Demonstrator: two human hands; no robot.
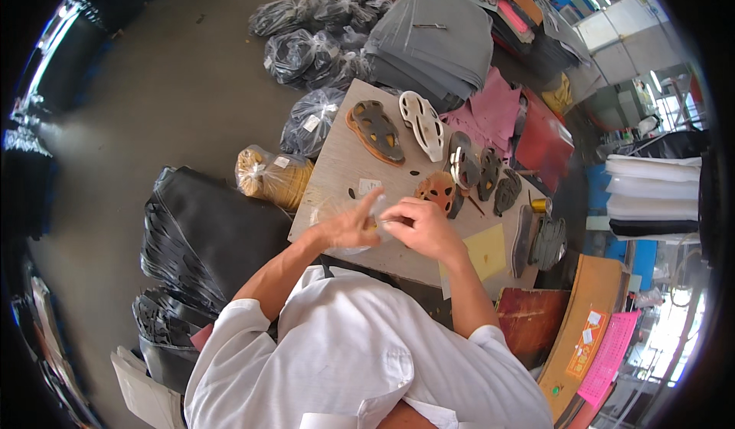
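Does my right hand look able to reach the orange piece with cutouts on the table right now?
Probably yes: the orange piece lies just past your right hand, with nothing visible between them. Blur hides whether that hand already holds something.

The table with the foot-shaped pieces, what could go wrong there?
Maybe three things. The left hand is close to a small dark piece on the table, so it might brush that piece away. The gold-coloured cylinder is at the table's right edge, so a bump could perhaps knock it off. Several foot-shaped pieces are crowded together on the right, so they might get mixed up.
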